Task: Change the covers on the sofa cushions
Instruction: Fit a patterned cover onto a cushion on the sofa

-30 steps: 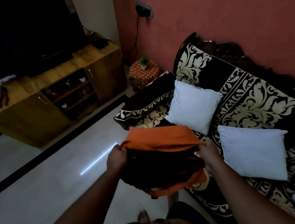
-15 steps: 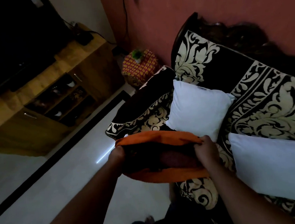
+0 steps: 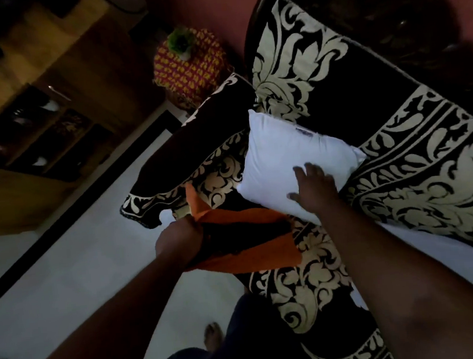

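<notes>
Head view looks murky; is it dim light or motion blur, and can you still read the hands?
Head view: dim room, cabinet smeared by motion blur; white cushion stands out, right hand spread on it, left hand readable gripping the orange cover.

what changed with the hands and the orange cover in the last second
The right hand let go of the orange cover and reached forward onto the bare white cushion on the sofa, fingers spread on it. The cover's right side has dropped open. The left hand still grips the cover's left edge, and the cushion still leans in the same sofa corner.
</notes>
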The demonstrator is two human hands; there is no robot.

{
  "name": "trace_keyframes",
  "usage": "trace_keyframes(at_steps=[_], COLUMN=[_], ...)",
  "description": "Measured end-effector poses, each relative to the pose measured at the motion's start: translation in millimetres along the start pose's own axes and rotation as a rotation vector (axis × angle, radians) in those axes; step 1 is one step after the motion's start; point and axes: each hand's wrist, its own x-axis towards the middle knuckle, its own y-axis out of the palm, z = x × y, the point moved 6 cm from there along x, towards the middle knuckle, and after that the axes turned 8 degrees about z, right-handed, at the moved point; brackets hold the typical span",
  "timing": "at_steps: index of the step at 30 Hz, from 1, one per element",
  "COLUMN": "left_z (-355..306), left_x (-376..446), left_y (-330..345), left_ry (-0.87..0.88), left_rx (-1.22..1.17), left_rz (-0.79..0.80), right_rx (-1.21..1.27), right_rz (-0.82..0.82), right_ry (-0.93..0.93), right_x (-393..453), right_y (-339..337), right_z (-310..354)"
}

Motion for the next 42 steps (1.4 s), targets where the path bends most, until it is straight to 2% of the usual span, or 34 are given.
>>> trace_keyframes(at_steps=[2,4,8,14,17,19,25,27,32,35,38,40,42], left_z=[-9.3,-16.4,-23.8,-6.9,-5.6,-7.2,-0.8,6.4,37.6,56.5,69.3,80.9,97.4], left_x=[4.8,7.5,7.7,13.1,12.4,10.1,-1.7,-7.3,-11.5,-19.5,-37.4,-48.3,-57.3], left_y=[5.4,7.6,8.8,18.0,14.8,8.1,-5.1,-10.1,-29.0,-45.7,-64.5,-78.4,-90.6], left_ry=[-0.006,-0.015,0.014,0.035,0.052,0.062,0.083,0.082,0.042,0.013,0.068,0.082,0.069], left_rx=[-0.049,-0.071,0.166,0.172,0.172,0.204,0.254,0.219,-0.048,-0.207,-0.252,-0.306,-0.458], left_rz=[0.019,-0.01,-0.056,-0.021,-0.042,-0.104,-0.208,-0.228,-0.215,-0.221,-0.229,-0.254,-0.267], right_rx=[-0.009,0.024,0.103,-0.048,-0.18,-0.177,0.088,0.074,0.18,0.306,0.349,0.337,0.374], right_rz=[-0.078,-0.083,-0.053,-0.056,-0.111,-0.098,-0.141,-0.104,-0.211,-0.279,-0.283,-0.397,-0.468], right_ry=[0.002,0.03,0.107,0.274,0.247,0.181,0.15,0.113,0.04,-0.045,-0.071,-0.121,-0.168], right_x=[23.9,45.4,70.6,67.1,62.8,61.7,34.9,16.1,-58.6,-108.4,-159.5,-189.7,-219.0], right_y=[-22.1,-30.8,-24.6,-14.2,-11.0,-6.7,10.2,25.1,40.7,36.5,18.3,2.6,-10.3], right_z=[-3.3,-10.0,-17.1,-8.6,-3.1,5.4,20.8,24.3,29.9,36.5,57.0,72.9,89.5])
